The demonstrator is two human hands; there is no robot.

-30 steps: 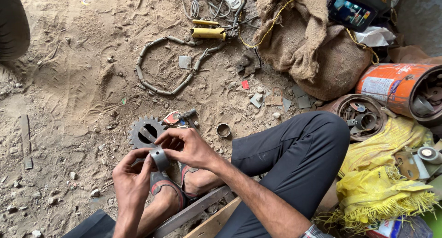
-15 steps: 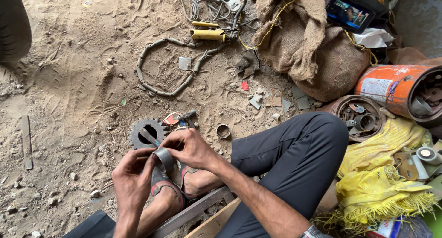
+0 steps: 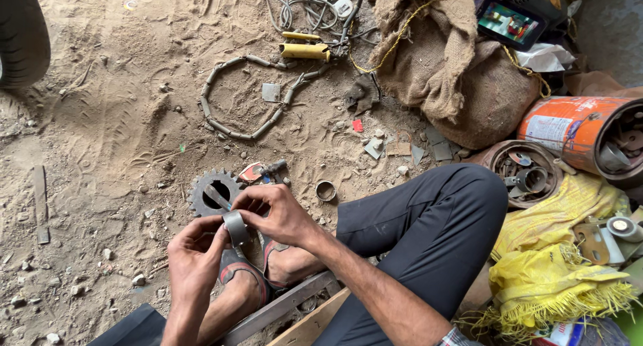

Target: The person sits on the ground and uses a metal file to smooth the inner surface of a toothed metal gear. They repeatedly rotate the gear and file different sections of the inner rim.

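Metal ring (image 3: 236, 227) between both hands

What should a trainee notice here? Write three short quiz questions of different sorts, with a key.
1. True or false: both hands grip the small grey metal ring.
2. What lies on the sand just beyond the hands? A) a toothed sprocket B) a hammer C) a saw
3. Fill in: the orange can lies on its ____.

Key: 1 true, the left hand and right hand pinch it between their fingers. 2 A. 3 side.
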